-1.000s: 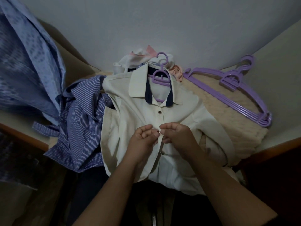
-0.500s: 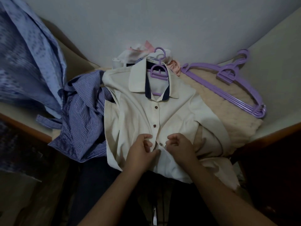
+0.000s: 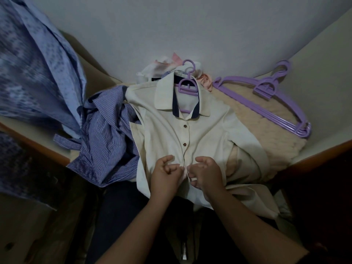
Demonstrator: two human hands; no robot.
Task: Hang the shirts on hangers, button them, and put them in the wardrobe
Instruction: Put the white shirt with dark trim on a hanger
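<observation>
On the ledge beside the striped shirt [image 3: 106, 147], the cream shirt [image 3: 192, 134] lies hangered; left hand [image 3: 165, 175] and right hand [image 3: 206, 173] pinch its placket, which is best kept taut while aligning buttonhole over button.

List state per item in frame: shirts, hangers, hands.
Cream collared shirt: on a hanger, lying flat, two upper buttons fastened.
Purple plastic hanger in the cream shirt: hook sticking out past the collar.
Blue striped shirt: crumpled, no hanger.
Spare purple hangers: stacked, unused.
Left hand: pinching the placket.
Right hand: pinching the placket opposite.
</observation>
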